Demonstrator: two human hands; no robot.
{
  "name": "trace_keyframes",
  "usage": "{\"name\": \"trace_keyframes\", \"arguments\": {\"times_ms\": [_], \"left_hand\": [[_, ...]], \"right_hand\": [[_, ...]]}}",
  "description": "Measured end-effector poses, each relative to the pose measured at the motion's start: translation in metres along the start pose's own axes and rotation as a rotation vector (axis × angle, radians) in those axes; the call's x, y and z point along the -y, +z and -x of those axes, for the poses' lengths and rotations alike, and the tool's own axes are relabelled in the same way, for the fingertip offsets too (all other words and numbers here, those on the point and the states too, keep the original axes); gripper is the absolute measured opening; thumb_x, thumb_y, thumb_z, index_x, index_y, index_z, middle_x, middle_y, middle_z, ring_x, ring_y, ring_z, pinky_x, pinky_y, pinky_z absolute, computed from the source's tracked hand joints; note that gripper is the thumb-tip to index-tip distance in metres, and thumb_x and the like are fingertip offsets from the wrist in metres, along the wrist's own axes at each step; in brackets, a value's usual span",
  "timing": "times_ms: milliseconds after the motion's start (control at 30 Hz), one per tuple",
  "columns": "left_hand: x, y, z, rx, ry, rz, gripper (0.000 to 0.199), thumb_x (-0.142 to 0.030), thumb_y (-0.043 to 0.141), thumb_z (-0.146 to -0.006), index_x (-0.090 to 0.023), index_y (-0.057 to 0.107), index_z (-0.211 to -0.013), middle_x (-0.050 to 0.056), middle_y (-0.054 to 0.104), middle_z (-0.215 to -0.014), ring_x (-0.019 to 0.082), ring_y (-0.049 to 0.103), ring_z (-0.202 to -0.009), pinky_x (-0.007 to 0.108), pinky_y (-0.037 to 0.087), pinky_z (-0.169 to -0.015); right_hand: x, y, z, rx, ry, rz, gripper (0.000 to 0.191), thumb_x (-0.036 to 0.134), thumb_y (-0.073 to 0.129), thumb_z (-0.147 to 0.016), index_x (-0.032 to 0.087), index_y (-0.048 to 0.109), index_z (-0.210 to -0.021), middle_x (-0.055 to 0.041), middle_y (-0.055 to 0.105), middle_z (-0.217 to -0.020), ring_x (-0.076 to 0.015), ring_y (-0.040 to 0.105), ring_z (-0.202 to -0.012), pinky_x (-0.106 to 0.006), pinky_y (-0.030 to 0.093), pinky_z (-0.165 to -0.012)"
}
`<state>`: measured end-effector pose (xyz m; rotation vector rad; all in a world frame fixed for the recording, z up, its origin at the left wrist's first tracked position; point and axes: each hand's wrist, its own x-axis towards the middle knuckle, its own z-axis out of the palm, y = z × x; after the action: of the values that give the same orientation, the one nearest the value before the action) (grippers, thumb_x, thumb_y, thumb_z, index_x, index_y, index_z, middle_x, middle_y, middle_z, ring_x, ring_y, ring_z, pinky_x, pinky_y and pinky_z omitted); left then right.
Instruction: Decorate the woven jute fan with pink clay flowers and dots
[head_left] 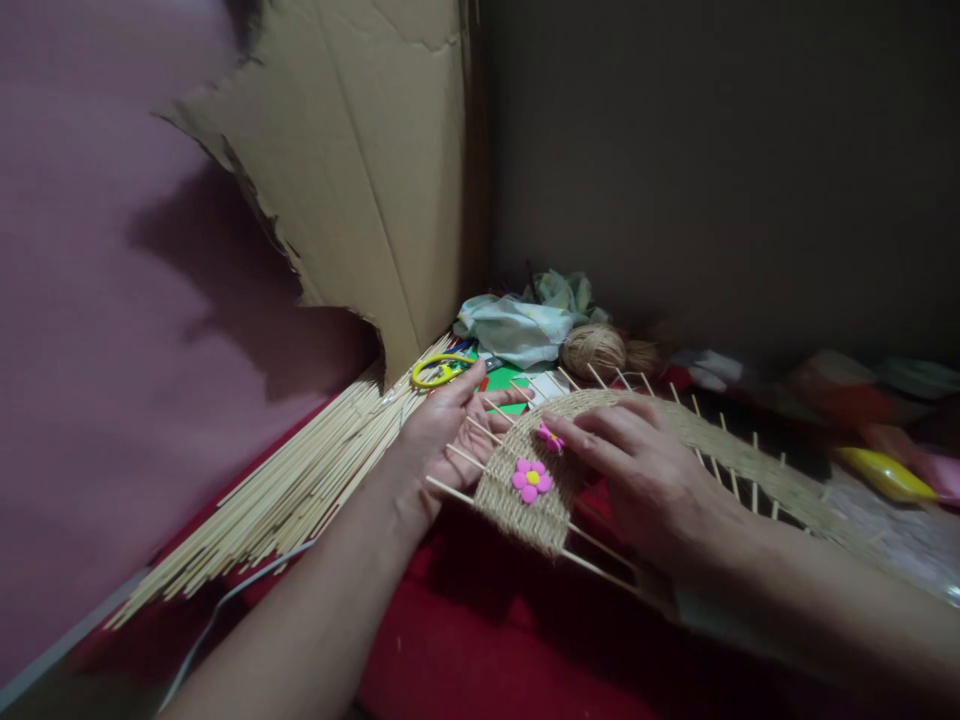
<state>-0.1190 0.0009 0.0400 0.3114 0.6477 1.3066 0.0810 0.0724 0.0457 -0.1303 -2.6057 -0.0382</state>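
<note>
A curved woven twine band (517, 515) with thin sticks poking out along both edges stretches across the middle and off to the right. Near its left end lies a pink flower with a yellow centre (531, 480). My left hand (465, 425) is palm up beside and partly under this end, fingers stretched out, with several stick ends over the palm. A second pink flower (550, 437) sits at the fingertips of my right hand (637, 465), whose fingers are bent together over the band. The right thumb is hidden.
A bundle of thin sticks (300, 480) lies at left beside a white cable (217, 615). Yellow-handled scissors (431, 371), pale cloth (514, 330) and a twine ball (592, 350) are behind. Torn cardboard (360, 170) stands upright. A yellow packet (885, 474) lies at right on red cloth.
</note>
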Motion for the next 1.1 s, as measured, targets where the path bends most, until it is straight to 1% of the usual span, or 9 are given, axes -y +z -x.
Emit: {"name": "trace_keyframes", "arguments": {"times_ms": [100, 200, 433, 500, 567, 667, 800, 967, 1100], "left_hand": [[0.001, 0.001, 0.000, -0.005, 0.016, -0.018, 0.053, -0.046, 0.029, -0.095, -0.004, 0.059, -0.105, 0.012, 0.065, -0.059, 0.025, 0.068, -0.059, 0.039, 0.054, -0.062], [0.000, 0.002, 0.000, -0.017, 0.015, -0.025, 0.054, -0.047, 0.027, -0.095, -0.004, 0.058, -0.106, 0.011, 0.063, -0.055, 0.025, 0.068, -0.058, 0.038, 0.054, -0.060], [0.000, 0.002, -0.001, 0.013, 0.034, -0.030, 0.055, -0.046, 0.026, -0.095, -0.001, 0.053, -0.111, 0.014, 0.066, -0.062, 0.023, 0.068, -0.058, 0.035, 0.054, -0.061], [0.000, 0.002, -0.001, 0.029, 0.031, -0.015, 0.055, -0.047, 0.026, -0.095, -0.001, 0.053, -0.112, 0.013, 0.065, -0.061, 0.022, 0.067, -0.057, 0.034, 0.054, -0.060], [0.000, 0.002, -0.001, 0.041, 0.028, -0.005, 0.056, -0.047, 0.026, -0.095, -0.001, 0.054, -0.112, 0.013, 0.065, -0.060, 0.022, 0.067, -0.056, 0.033, 0.054, -0.059], [0.001, 0.003, -0.001, 0.022, 0.045, -0.012, 0.055, -0.046, 0.027, -0.095, -0.001, 0.055, -0.110, 0.014, 0.066, -0.062, 0.023, 0.067, -0.058, 0.033, 0.054, -0.059], [0.002, 0.005, 0.000, -0.016, 0.048, -0.020, 0.052, -0.047, 0.030, -0.095, -0.003, 0.056, -0.107, 0.012, 0.065, -0.062, 0.022, 0.066, -0.057, 0.034, 0.054, -0.059], [0.002, 0.003, -0.001, 0.001, 0.037, -0.020, 0.052, -0.048, 0.030, -0.094, -0.005, 0.056, -0.109, 0.009, 0.064, -0.062, 0.022, 0.065, -0.056, 0.039, 0.054, -0.064], [0.002, 0.002, -0.001, 0.000, 0.038, -0.022, 0.052, -0.048, 0.032, -0.094, -0.005, 0.056, -0.110, 0.010, 0.064, -0.062, 0.022, 0.065, -0.056, 0.039, 0.054, -0.064]], "right_hand": [[-0.002, 0.003, 0.001, -0.013, 0.004, 0.036, 0.037, 0.006, 0.047, -0.087, 0.012, 0.053, -0.123, -0.0103, 0.063, -0.096, -0.0216, 0.054, -0.088, -0.040, 0.042, -0.082], [-0.002, 0.005, 0.000, -0.002, 0.014, 0.061, 0.033, 0.011, 0.051, -0.088, 0.011, 0.057, -0.120, -0.0107, 0.062, -0.093, -0.0225, 0.053, -0.084, -0.041, 0.044, -0.078], [0.000, 0.007, -0.003, -0.005, 0.046, 0.032, 0.031, 0.012, 0.053, -0.086, 0.010, 0.059, -0.116, -0.0136, 0.062, -0.095, -0.0254, 0.053, -0.087, -0.043, 0.045, -0.077], [-0.001, 0.007, -0.002, -0.010, 0.051, 0.030, 0.034, 0.011, 0.052, -0.085, 0.010, 0.057, -0.119, -0.0136, 0.062, -0.097, -0.0253, 0.054, -0.088, -0.043, 0.046, -0.078], [-0.001, 0.007, 0.000, -0.035, 0.067, 0.027, 0.040, 0.006, 0.047, -0.084, 0.010, 0.052, -0.123, -0.0136, 0.062, -0.099, -0.0248, 0.055, -0.089, -0.043, 0.046, -0.079], [-0.002, 0.004, 0.003, -0.073, 0.086, 0.017, 0.049, -0.002, 0.040, -0.079, 0.011, 0.050, -0.124, -0.0134, 0.062, -0.101, -0.0242, 0.055, -0.091, -0.042, 0.047, -0.080], [0.001, -0.001, 0.007, -0.051, 0.078, -0.022, 0.046, -0.001, 0.041, -0.080, 0.012, 0.052, -0.122, -0.0139, 0.061, -0.104, -0.0242, 0.054, -0.092, -0.041, 0.048, -0.079], [0.004, -0.005, 0.008, -0.023, 0.059, -0.050, 0.042, 0.001, 0.039, -0.082, 0.005, 0.054, -0.121, -0.0166, 0.060, -0.102, -0.0247, 0.052, -0.091, -0.044, 0.046, -0.081], [0.005, -0.006, 0.007, 0.029, 0.054, -0.048, 0.038, 0.008, 0.041, -0.087, 0.006, 0.053, -0.123, -0.0163, 0.059, -0.100, -0.0251, 0.051, -0.089, -0.046, 0.045, -0.081]]}}
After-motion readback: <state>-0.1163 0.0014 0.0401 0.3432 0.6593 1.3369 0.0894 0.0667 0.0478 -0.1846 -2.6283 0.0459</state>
